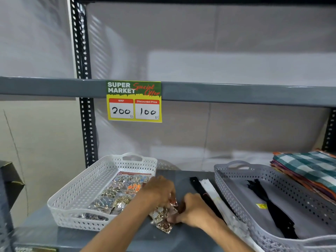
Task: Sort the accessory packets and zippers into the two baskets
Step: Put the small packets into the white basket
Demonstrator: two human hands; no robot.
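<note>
Head view, grey metal shelf (181, 177). At 7 o'clock: white perforated plastic basket (81, 188) w/ clear accessory packets (118, 193) of gold-tone and orange trinkets inside. At 4 o'clock: grey perforated plastic basket (236, 182) holding black zippers (269, 202); one carries a small yellow tag, print unreadable. Between baskets, on shelf: loose pile of clear packets (161, 217); just beside it at 3 o'clock, a black zipper (198, 188) and white zipper (212, 191) lie side by side. Left hand (160, 190) rests on top of pile, fingers curled down over a packet; right hand (194, 210) pinches pile's near-right edge, fingers closed on plastic. Far right: folded checked cloths (309, 171), stacked. At 12 o'clock, on upper shelf rail: green-yellow card (134, 101) reading "SUPER MARKET", "Special Offer", "MRP 200 Rs", "Discounted Price 100 Rs".
</note>
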